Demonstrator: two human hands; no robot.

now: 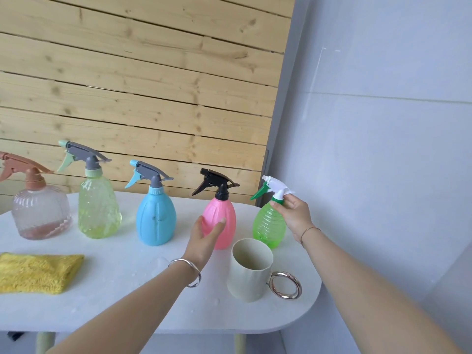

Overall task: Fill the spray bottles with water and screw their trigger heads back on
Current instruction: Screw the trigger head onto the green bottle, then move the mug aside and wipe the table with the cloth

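The right hand (293, 215) pinches the green bottle (267, 228) at its neck, under the trigger head (274, 187). The left hand (204, 238) curls round the pink bottle (219, 208), at nine o'clock from the green one.

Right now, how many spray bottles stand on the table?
5, left to right: clear bottle, yellow bottle, blue bottle, pink bottle in the left hand, green bottle in the right hand. Others may sit off-frame left.

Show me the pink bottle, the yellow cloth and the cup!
pink bottle (218, 207): head view, upper part of its body.
yellow cloth (33, 273): head view, middle of its top.
cup (248, 284): head view, its front wall.
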